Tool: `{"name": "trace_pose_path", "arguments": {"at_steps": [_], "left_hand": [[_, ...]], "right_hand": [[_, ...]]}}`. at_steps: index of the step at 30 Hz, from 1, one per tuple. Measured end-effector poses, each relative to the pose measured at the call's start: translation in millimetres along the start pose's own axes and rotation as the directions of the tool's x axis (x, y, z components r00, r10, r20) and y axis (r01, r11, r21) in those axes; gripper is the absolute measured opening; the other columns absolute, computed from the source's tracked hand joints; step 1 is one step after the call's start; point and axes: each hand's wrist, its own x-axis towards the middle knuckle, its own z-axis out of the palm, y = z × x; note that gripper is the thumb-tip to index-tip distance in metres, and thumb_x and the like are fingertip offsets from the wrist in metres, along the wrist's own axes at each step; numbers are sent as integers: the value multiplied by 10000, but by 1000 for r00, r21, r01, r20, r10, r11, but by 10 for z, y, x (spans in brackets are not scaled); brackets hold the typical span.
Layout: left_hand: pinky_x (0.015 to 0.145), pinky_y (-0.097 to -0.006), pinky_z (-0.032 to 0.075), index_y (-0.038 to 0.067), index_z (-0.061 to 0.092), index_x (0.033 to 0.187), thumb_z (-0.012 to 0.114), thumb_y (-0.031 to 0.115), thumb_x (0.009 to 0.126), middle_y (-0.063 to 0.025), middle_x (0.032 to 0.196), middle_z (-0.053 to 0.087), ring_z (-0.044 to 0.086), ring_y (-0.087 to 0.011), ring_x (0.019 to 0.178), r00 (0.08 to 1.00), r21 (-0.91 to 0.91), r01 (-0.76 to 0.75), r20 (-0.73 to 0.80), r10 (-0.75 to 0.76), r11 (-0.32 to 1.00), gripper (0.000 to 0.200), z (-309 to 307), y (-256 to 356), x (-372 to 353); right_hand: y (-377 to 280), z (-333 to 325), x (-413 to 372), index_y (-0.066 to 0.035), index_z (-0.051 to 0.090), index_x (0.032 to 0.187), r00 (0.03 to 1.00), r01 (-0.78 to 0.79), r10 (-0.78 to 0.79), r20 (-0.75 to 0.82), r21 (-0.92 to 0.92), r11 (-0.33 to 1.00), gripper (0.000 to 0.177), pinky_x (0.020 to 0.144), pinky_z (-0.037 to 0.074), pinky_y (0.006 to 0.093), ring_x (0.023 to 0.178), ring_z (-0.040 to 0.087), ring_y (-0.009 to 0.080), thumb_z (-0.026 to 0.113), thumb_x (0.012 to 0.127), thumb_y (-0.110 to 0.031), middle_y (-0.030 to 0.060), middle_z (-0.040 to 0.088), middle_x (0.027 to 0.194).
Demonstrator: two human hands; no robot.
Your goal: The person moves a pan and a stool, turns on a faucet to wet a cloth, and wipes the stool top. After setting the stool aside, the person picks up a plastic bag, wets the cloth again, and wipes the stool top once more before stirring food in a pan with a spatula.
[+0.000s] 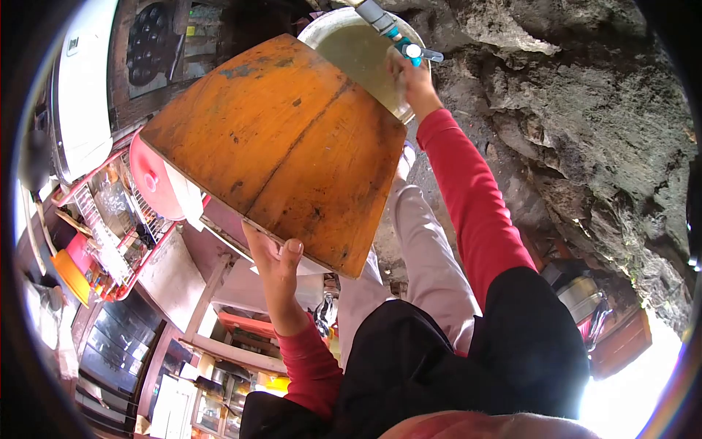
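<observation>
A large orange-brown wooden board (292,146), scuffed and dark-stained, lies tilted in front of me. My left hand (274,256) grips its near edge, the thumb on the edge and the other fingers hidden beneath. Beyond the board's far right corner stands a round pale tub (322,28) holding murky water. A grey pipe with a teal tap (404,47) reaches over this tub. My right hand (413,82) is just below the tap, over the tub's right side; its fingers are smeared by motion, so I cannot make out what they hold.
A rough rock wall (585,110) rises along the right. To the left are a dish rack (110,219) with several kitchen items, a pink round lid (151,175) and a white appliance (86,88). Shelves with jars (212,402) stand at lower left, a metal pot (579,296) at right.
</observation>
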Motion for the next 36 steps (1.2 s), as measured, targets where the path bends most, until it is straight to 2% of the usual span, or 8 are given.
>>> {"name": "trace_pose_path", "arguments": {"at_steps": [6, 8, 12, 14, 18, 28, 32, 36], "left_hand": [[1040, -379, 266, -3, 166, 1403, 730, 400, 718, -145, 1372, 321, 338, -260, 1258, 1000, -5, 26, -2, -26, 1000, 974, -1, 35, 12], [1040, -380, 266, -2, 166, 1403, 729, 400, 719, -145, 1373, 320, 338, -259, 1257, 1000, -3, 28, 3, -28, 1000, 973, -8, 34, 30], [1031, -372, 280, 2, 172, 1400, 739, 367, 723, -139, 1357, 334, 355, -249, 1241, 1000, -19, 1, 26, -1, 1000, 956, 19, 48, 50], [1027, -369, 286, 4, 178, 1397, 744, 354, 723, -135, 1347, 344, 361, -244, 1236, 1000, -40, 2, 25, -1, 999, 947, 31, 60, 53], [1011, -353, 298, 8, 208, 1377, 745, 319, 720, -123, 1318, 367, 380, -233, 1213, 1000, -26, 15, 13, -15, 1000, 903, 28, 67, 55], [1002, -356, 303, 6, 241, 1358, 732, 317, 704, -116, 1289, 390, 396, -230, 1191, 1000, 10, 2, 2, -2, 1000, 875, 33, 75, 65], [1004, -362, 305, 2, 246, 1355, 743, 361, 695, -119, 1293, 386, 396, -235, 1195, 1000, 20, 13, -8, -13, 1000, 900, 42, 102, 89], [1009, -373, 301, -1, 237, 1366, 752, 437, 675, -125, 1311, 373, 387, -243, 1208, 1000, 30, -7, -12, 7, 1000, 967, 45, 72, 85]], "right_hand": [[53, -118, 119, -45, 581, 982, 976, -215, 215, 34, 303, 928, 229, 501, 450, 294, 568, 545, 175, 489, 926, -247, 62, 592, 753], [-167, 389, -348, -31, 562, 1008, 967, -217, 218, -134, 17, 976, 294, 553, 456, 287, 643, 544, 158, 432, 956, -289, 71, 590, 807], [-789, 1095, -1528, -40, 609, 1031, 848, -108, 320, 422, -454, 885, 207, 749, 478, 282, 860, 576, 139, 477, 943, -174, 66, 615, 1039], [-712, 1443, -2009, -16, 619, 977, 499, 688, -450, 741, -23, 725, 139, 903, 461, 363, 1125, 538, 249, 551, 889, -100, 142, 583, 1168], [-801, 1864, -2121, -70, 390, 1355, 280, 890, -273, 920, -142, 434, 518, 1087, 197, 500, 1346, 267, 321, 410, 945, -385, 192, 315, 1427], [-222, 1210, -333, -55, 514, 1235, 908, 311, 153, 389, -873, 377, 514, 946, 403, 371, 1149, 514, 326, 336, 947, -442, 164, 564, 1214], [-25, 431, -148, -14, 603, 1038, 994, -99, 85, -65, -265, 959, 210, 678, 503, 298, 800, 605, 170, 569, 891, -161, 65, 642, 907], [39, -54, 32, -40, 587, 964, 987, -128, 144, -73, 193, 973, 173, 593, 480, 321, 711, 567, 177, 534, 916, -198, 50, 604, 838]]}}
